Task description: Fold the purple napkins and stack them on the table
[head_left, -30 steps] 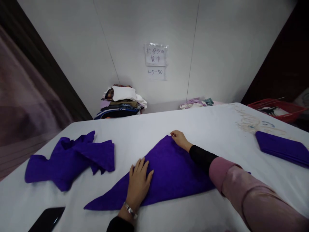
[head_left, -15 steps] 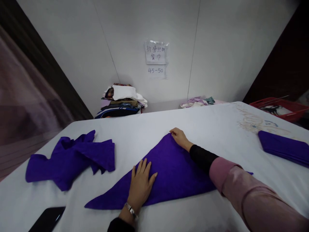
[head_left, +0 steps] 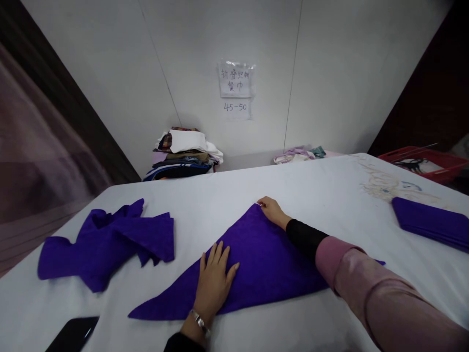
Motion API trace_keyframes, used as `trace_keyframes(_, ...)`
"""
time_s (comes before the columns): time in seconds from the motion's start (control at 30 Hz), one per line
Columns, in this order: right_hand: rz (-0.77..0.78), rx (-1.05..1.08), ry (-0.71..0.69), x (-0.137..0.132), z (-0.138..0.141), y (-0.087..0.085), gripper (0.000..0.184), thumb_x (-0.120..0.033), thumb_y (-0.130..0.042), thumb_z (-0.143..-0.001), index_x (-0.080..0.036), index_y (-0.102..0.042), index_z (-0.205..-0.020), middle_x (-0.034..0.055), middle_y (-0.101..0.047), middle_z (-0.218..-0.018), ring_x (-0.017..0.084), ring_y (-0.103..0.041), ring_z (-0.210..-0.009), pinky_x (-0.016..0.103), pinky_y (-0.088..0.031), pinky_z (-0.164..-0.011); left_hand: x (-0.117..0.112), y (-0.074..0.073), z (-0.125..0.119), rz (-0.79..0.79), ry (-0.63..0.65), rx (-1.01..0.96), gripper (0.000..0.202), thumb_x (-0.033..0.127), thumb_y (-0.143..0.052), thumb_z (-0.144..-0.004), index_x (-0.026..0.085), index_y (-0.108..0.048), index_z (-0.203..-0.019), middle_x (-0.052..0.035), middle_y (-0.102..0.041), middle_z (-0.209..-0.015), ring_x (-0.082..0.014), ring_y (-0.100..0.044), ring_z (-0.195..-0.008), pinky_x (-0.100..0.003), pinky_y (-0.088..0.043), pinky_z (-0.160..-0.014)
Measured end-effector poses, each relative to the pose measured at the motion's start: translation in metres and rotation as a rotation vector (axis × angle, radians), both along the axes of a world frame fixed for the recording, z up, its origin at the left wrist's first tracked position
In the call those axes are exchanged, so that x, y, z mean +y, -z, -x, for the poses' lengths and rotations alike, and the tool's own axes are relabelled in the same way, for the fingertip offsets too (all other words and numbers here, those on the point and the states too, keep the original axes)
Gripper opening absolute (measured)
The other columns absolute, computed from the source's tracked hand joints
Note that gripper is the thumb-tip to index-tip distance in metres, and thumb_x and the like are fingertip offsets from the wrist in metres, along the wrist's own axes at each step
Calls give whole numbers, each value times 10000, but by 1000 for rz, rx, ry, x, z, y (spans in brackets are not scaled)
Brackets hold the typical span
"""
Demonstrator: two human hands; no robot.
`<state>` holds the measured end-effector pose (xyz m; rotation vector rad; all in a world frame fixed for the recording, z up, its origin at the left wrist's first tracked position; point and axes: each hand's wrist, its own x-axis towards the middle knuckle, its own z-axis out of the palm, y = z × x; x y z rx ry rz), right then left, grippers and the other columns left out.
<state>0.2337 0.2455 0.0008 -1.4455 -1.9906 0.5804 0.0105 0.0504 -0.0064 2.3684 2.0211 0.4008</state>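
A purple cloth napkin (head_left: pixel 264 259) lies on the white-covered table, folded into a triangle with its peak away from me. My left hand (head_left: pixel 214 278) rests flat on its left part, fingers spread. At the peak, my right hand (head_left: pixel 271 209) pinches the napkin's corner between thumb and fingers. The right forearm covers part of the triangle's right side; a small tip shows beyond the sleeve. To the left lies a crumpled heap of purple cloth (head_left: pixel 110 239). A folded purple stack (head_left: pixel 432 222) sits at the right edge.
A black phone-like object (head_left: pixel 73 335) lies at the near left. Beyond the table's far edge are a pile of folded clothes (head_left: pixel 186 154) and a smaller cloth heap (head_left: pixel 298 155). A red basket (head_left: pixel 445 171) stands at the far right. Paper signs (head_left: pixel 236 90) hang on the wall.
Almost nothing differs. The view has shifted very slightly; both hands keep their places on the napkin.
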Motion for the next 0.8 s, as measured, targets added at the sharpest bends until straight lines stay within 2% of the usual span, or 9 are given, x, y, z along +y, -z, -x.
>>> trace_keyframes(0.2, 50, -12, 11, 5, 2, 0, 379, -88, -528, -749, -166, -604, -1111, 60, -644, -1033, 134, -594, -813, 237, -447, -745, 0, 0, 0, 10, -6, 2, 507, 456, -407, -868, 187, -469, -1293, -97, -420, -1404, -250, -300, -1330, -509, -242, -1077)
trace_keyframes(0.37, 57, -71, 14, 8, 7, 0, 406, -20, -492, -721, -148, -620, -1084, 43, -661, -934, 129, -588, -795, 221, -432, -737, 0, 0, 1, 18, 0, 8, 515, 466, -382, -877, 184, -459, -1301, -98, -404, -1414, -248, -290, -1335, -516, -235, -1078)
trace_keyframes(0.53, 35, -148, 16, 8, 6, 0, 371, -40, -469, -761, -135, -620, -1086, 54, -663, -900, 149, -590, -817, 249, -425, -767, 0, 0, 0, 19, 1, 13, 513, 463, -377, -879, 187, -455, -1304, -90, -407, -1414, -245, -288, -1336, -509, -231, -1080)
trace_keyframes(0.7, -36, -221, -14, 0, 7, -8, 397, -62, -473, -785, -111, -581, -1164, 140, -604, -1117, 228, -535, -1051, 337, -384, -904, 0, 0, 0, 25, -1, 17, 516, 466, -376, -878, 186, -454, -1304, -91, -404, -1415, -247, -291, -1334, -506, -229, -1081)
trace_keyframes(0.8, -96, -241, -116, -19, 15, -12, 407, -155, -505, -824, -153, -538, -1229, 124, -508, -1295, 231, -419, -1216, 366, -297, -1015, 1, 1, 1, 18, 3, 21, 513, 463, -378, -879, 185, -458, -1302, -95, -406, -1413, -250, -296, -1332, -511, -238, -1077)
